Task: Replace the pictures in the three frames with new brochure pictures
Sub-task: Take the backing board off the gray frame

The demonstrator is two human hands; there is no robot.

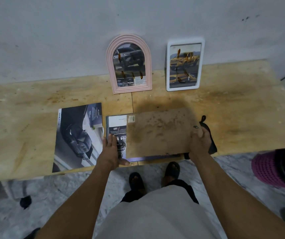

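A pink arched frame (128, 63) and a white rectangular frame (184, 65) lean against the wall, each with a truck picture in it. On the table's near edge a brown backing board (157, 133) lies over a brochure picture (116, 130). My right hand (199, 140) grips the board's right edge. My left hand (111, 149) rests flat, fingers together, on the brochure picture at the board's left. A second brochure page with a dark truck (78, 137) lies flat to the left.
The wooden table (241, 107) is stained and ends just before my feet. A black object (209, 133) lies under the board's right end. A person in pink and black (276, 168) stands at the right. A grey wall stands behind.
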